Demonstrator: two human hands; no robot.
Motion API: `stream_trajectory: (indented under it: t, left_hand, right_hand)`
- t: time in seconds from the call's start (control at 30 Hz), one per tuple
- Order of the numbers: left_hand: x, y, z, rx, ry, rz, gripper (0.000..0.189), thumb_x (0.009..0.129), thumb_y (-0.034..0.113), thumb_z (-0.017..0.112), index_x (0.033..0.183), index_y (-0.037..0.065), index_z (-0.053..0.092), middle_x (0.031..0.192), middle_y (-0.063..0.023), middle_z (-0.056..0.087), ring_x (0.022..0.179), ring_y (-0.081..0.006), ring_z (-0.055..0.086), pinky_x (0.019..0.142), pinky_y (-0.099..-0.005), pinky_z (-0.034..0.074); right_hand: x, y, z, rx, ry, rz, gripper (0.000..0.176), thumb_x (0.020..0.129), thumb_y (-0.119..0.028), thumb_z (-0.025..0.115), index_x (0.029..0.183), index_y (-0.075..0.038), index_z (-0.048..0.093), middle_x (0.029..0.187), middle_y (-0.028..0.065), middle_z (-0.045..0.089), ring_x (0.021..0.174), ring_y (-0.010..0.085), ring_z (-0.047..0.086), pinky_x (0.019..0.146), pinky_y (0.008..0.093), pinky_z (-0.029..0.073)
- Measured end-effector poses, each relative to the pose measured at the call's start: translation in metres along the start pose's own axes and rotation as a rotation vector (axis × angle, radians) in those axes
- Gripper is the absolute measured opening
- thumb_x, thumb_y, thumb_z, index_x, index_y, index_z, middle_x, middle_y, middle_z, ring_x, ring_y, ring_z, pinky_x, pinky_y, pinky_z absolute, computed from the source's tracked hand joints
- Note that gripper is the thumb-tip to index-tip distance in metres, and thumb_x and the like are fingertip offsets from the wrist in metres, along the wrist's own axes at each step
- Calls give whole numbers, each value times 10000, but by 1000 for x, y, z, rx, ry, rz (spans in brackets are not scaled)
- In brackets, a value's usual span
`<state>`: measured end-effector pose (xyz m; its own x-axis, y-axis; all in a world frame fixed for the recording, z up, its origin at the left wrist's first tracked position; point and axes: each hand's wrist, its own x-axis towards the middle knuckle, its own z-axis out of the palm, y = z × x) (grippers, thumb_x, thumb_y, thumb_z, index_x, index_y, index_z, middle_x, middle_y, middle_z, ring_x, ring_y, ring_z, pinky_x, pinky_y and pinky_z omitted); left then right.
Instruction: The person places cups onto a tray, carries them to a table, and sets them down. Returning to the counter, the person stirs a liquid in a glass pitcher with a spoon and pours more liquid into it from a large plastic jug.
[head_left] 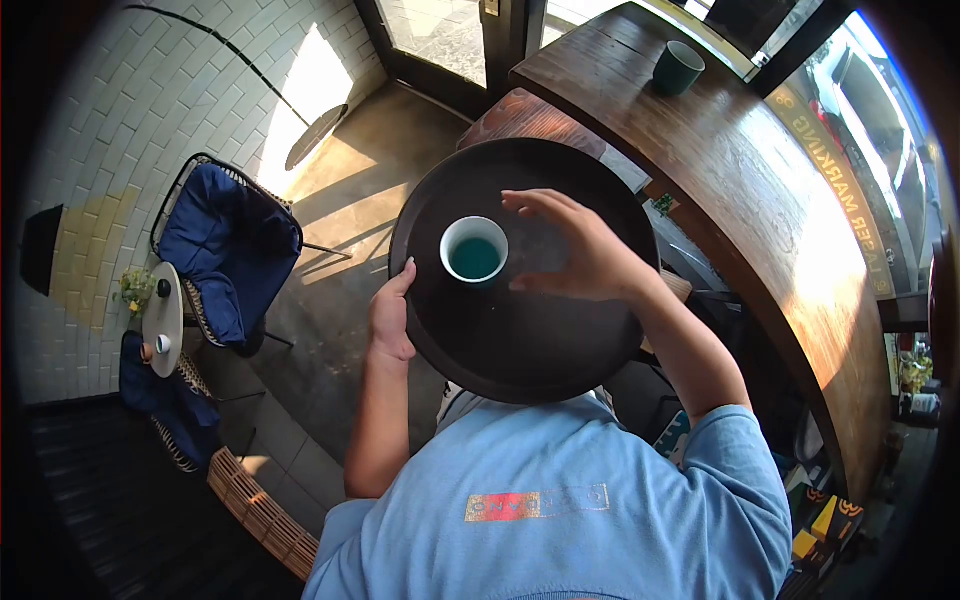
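A round dark serving tray [530,350] is held level in front of my body. My left hand [391,318] grips its left edge, thumb over the rim and the other fingers hidden underneath. Left of the tray's middle stands a small cup [474,250], pale at the rim and teal lower down inside. My right hand [588,248] hovers over the tray just right of the cup, fingers and thumb spread apart with nothing between them.
To the right curves a wooden counter [720,165] along the window, bearing a dark green cup [679,68] near its far end. A blue-cushioned chair [235,245] and a small round table [160,330] with cups stand left. A woven bench [262,515] lies lower left.
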<state>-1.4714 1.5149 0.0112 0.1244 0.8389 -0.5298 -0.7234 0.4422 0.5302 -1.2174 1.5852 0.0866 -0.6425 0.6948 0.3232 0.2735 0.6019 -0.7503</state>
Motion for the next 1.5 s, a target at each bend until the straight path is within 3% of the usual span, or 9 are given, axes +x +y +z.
stream_trajectory:
  t: [0.27,0.47,0.5,0.57,0.7,0.8,0.87,1.2,1.5]
  left_hand:
    - [20,17,20,108,-132,-212,394,959,258,425,1185,-52,519,1138,-168,600,1024,-264,607,884,-363,506]
    - [55,27,22,266,-226,-314,402,962,269,430,1178,-58,523,1133,-166,602,1010,-251,613,873,-352,509]
    - [62,28,22,284,-250,-325,406,963,274,434,1176,-59,525,1129,-164,604,1000,-248,617,867,-347,511]
    - [62,36,35,295,-300,-356,402,963,274,444,1169,-60,532,1111,-156,613,978,-240,624,849,-334,516]
    - [67,47,48,473,-351,-237,359,961,240,460,1153,-51,546,1086,-136,623,962,-216,628,830,-320,519]
    - [64,48,66,614,-362,-99,342,957,237,478,1126,-48,561,1057,-120,632,939,-196,630,805,-295,512]
    - [63,45,74,670,-418,-69,321,952,231,497,1094,-46,579,1023,-94,639,914,-160,621,792,-260,486]
    - [16,-17,106,1044,-555,296,246,944,236,539,875,2,569,710,95,386,664,-8,316,584,-187,252]
    - [-17,-62,127,853,-377,432,178,943,148,514,915,-11,588,738,86,433,697,-14,347,622,-179,262]
  right_hand:
    - [-6,-12,43,-16,124,259,719,591,-232,826,1193,-34,488,1042,163,618,990,322,605,878,376,478]
    - [-35,-14,33,-93,454,326,694,597,-236,828,1165,-29,487,1019,164,623,951,329,619,838,376,491]
    - [-41,-21,23,-133,486,372,714,592,-207,856,1182,-32,495,1028,116,617,970,213,620,871,320,476]
    - [-55,-31,0,-156,621,426,703,601,-192,855,1185,-31,498,1041,95,614,981,194,608,879,315,471]
    - [-93,-29,-53,-373,874,465,632,645,-184,836,1167,-20,520,1038,88,623,969,168,612,854,302,499]
    - [-119,-21,-95,-131,998,518,618,666,-224,824,1162,-9,524,1056,100,620,974,181,615,833,315,507]
    - [-144,0,-129,-385,1066,534,627,687,-264,806,1178,-6,513,1063,104,620,975,198,619,828,326,506]
    - [-209,86,-232,-620,1119,717,788,625,-458,799,1206,-17,500,1118,142,618,1035,254,601,883,365,473]
    - [-221,118,-262,-589,1099,785,791,593,-466,802,1182,-26,510,1105,143,625,1047,267,595,907,366,463]
